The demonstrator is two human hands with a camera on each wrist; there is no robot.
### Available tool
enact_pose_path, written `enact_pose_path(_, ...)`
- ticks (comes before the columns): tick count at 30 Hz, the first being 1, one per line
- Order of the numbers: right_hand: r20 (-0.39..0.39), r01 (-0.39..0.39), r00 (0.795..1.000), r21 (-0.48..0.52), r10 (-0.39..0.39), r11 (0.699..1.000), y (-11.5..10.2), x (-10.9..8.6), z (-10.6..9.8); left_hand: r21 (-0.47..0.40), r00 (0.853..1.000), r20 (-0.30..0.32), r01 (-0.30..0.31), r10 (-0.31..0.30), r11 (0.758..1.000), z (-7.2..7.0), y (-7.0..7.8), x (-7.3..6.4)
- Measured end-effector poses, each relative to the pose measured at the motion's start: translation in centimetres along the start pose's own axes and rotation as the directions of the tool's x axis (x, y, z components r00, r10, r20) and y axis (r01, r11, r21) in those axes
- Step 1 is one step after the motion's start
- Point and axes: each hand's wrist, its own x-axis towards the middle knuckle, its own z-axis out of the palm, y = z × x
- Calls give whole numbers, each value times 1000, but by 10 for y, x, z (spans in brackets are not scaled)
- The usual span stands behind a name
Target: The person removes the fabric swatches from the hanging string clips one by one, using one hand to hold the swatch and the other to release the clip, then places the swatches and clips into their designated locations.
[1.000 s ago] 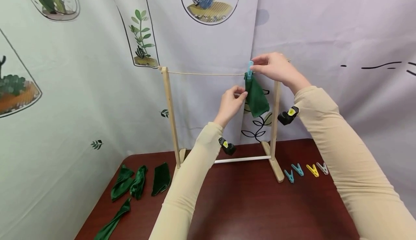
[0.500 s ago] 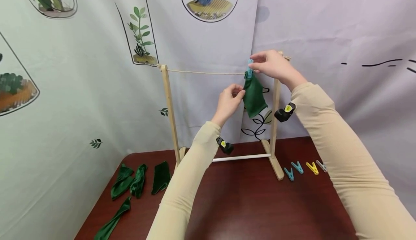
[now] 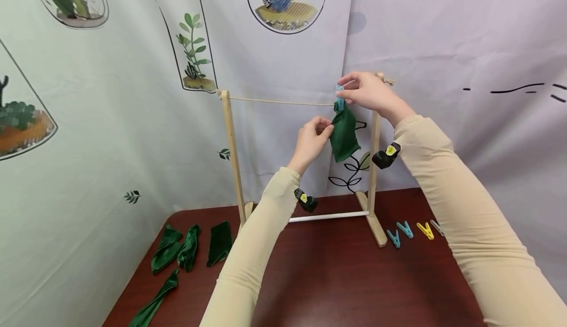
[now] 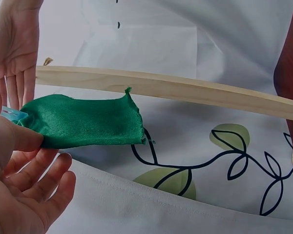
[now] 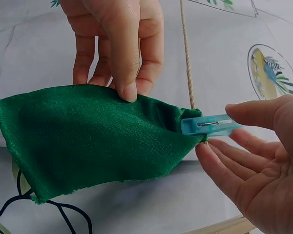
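Note:
A green velvety cloth (image 3: pixel 344 135) hangs from the cord (image 3: pixel 283 102) near its right end, with a blue clothespin (image 5: pixel 210 125) clamped over its gathered top. My right hand (image 3: pixel 369 93) pinches the clothespin's upper end between thumb and fingers. Just below it, my left hand (image 3: pixel 312 140) pinches the cloth's left edge; in the right wrist view its thumb lies on the front of the fabric and the fingers go behind. The left wrist view has the cloth (image 4: pixel 88 122) stretching away from my left hand (image 4: pixel 29 180), its lower edge frayed.
The wooden rack (image 3: pixel 232 154) holding the cord stands at the back of the dark red table (image 3: pixel 336 277). Several green cloths (image 3: pixel 220 243) lie on the left. On the right are blue clothespins (image 3: pixel 405 229), a yellow one (image 3: pixel 425 230) and a pale one, partly behind my sleeve.
Both hands have shifted slightly left, with the clothespin and the cloth. The cloth's lower end has swung left, and the cord dips a little more at the clothespin.

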Motion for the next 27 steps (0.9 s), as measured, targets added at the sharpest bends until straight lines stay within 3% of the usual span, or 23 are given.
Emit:
enact_pose_path(8,-21,12,1000,29,-11,1000,1,-4,-2,2,1000,4,-1,1,1000,-1,2,0)
enact_pose_path(20,-172,71,983,5,-69,997,2,-5,2,4,1000,-1,1,-1,1000,0,3,-1)
enact_pose_path(27,-202,89,976,3,-87,996,2,-6,1,4,1000,-5,2,-2,1000,1,4,-1)
